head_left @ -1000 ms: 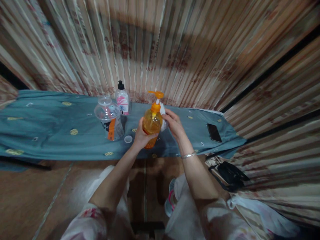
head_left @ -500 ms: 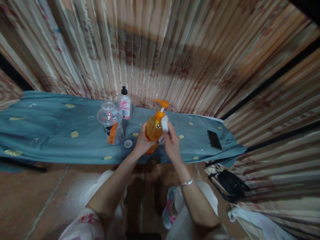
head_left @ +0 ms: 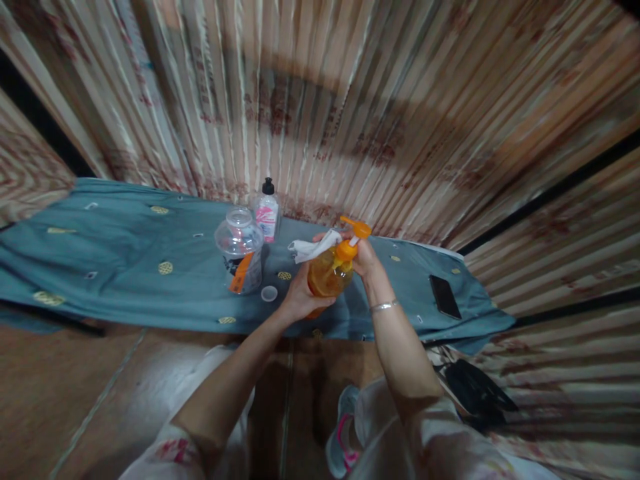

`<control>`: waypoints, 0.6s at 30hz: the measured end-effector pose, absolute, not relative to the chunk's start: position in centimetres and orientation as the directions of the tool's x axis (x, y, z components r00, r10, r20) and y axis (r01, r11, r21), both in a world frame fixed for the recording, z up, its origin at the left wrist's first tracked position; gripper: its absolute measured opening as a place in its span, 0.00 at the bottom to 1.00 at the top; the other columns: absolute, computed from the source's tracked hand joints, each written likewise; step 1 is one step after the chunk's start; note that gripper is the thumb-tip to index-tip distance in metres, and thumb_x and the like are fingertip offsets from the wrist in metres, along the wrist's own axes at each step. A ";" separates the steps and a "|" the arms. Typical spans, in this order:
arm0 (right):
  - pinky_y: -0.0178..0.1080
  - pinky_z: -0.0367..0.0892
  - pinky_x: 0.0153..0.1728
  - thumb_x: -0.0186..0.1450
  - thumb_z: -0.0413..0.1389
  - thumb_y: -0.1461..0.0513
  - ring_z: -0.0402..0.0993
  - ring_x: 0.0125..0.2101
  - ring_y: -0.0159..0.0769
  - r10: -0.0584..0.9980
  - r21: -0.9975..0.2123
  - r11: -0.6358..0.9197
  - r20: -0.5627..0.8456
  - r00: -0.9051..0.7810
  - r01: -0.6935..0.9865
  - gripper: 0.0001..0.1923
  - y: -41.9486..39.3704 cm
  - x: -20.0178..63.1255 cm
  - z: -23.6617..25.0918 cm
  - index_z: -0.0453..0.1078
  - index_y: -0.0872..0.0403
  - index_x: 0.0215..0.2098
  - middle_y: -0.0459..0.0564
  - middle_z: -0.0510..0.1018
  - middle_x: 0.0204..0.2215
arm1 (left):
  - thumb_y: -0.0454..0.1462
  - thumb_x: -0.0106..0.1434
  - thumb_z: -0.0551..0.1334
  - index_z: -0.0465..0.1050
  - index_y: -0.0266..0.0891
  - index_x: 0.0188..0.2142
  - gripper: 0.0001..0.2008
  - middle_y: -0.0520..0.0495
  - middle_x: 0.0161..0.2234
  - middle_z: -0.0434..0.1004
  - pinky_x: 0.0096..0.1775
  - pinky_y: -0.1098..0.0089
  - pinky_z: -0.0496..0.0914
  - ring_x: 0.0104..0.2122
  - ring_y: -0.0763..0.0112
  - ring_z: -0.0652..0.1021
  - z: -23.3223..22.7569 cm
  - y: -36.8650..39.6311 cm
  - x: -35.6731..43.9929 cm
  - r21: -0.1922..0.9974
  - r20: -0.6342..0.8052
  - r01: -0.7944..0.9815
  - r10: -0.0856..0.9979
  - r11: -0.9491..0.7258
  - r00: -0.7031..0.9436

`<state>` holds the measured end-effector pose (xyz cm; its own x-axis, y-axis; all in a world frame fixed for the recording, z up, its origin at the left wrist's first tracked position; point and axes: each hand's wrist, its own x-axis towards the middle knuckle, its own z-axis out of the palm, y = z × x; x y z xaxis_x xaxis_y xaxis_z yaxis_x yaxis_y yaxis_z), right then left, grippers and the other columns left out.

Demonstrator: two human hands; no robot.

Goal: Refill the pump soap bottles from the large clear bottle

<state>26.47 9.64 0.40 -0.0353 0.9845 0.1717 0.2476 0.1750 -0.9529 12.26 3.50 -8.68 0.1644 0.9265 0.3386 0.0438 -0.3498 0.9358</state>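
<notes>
My left hand (head_left: 301, 295) is wrapped round the lower part of a pump bottle (head_left: 327, 275) of amber liquid with an orange pump top. The bottle is tilted a little and held over the cloth-covered table. Behind its neck is my right hand (head_left: 367, 259), closed on a white tissue (head_left: 315, 247) that sticks out to the left along the bottle's far side. The pump head and bottle partly hide the right fingers. To the left stand a clear plastic cup (head_left: 245, 267) with a domed lid and a small round white cap (head_left: 269, 293).
A clear bottle (head_left: 267, 215) with a black top and pink label stands behind the cup. A black phone (head_left: 445, 297) lies at the right end of the teal tablecloth (head_left: 125, 247). Pleated curtains (head_left: 310, 100) hang behind, and a black bag (head_left: 475, 393) is low at right.
My right hand has carried the tissue from the near right side of the bottle round to its far side. The view has shifted slightly, and the left hand keeps its hold.
</notes>
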 end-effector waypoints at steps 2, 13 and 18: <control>0.42 0.70 0.41 0.60 0.45 0.48 0.76 0.39 0.41 0.987 -0.966 0.160 0.164 -0.001 0.200 0.23 8.2 26.7 -0.4 0.75 0.55 0.33 0.53 0.80 0.31 | 0.35 0.40 0.74 0.58 0.42 0.56 0.44 0.44 0.54 0.69 0.57 0.54 0.64 0.54 0.55 0.72 -8.5 3.5 12.4 0.929 0.353 0.064 0.923 -0.365 0.152; 0.51 0.53 0.63 0.69 0.43 0.59 0.51 0.66 0.40 0.756 -0.471 0.392 0.654 0.014 0.790 0.28 -3.3 25.6 -4.7 0.52 0.53 0.66 0.57 0.59 0.65 | 0.41 0.41 0.74 0.64 0.40 0.49 0.36 0.43 0.48 0.74 0.52 0.55 0.69 0.49 0.53 0.75 -7.7 3.5 12.9 0.910 0.402 0.072 0.912 -0.408 0.081; 0.53 0.57 0.61 0.68 0.40 0.66 0.46 0.67 0.43 0.664 -0.025 0.460 0.674 -0.325 0.887 0.29 -3.1 26.1 -4.2 0.48 0.51 0.68 0.56 0.62 0.63 | 0.38 0.40 0.73 0.65 0.42 0.49 0.35 0.45 0.46 0.75 0.50 0.54 0.70 0.48 0.52 0.76 -7.9 3.6 13.4 0.888 0.448 0.068 0.890 -0.454 0.088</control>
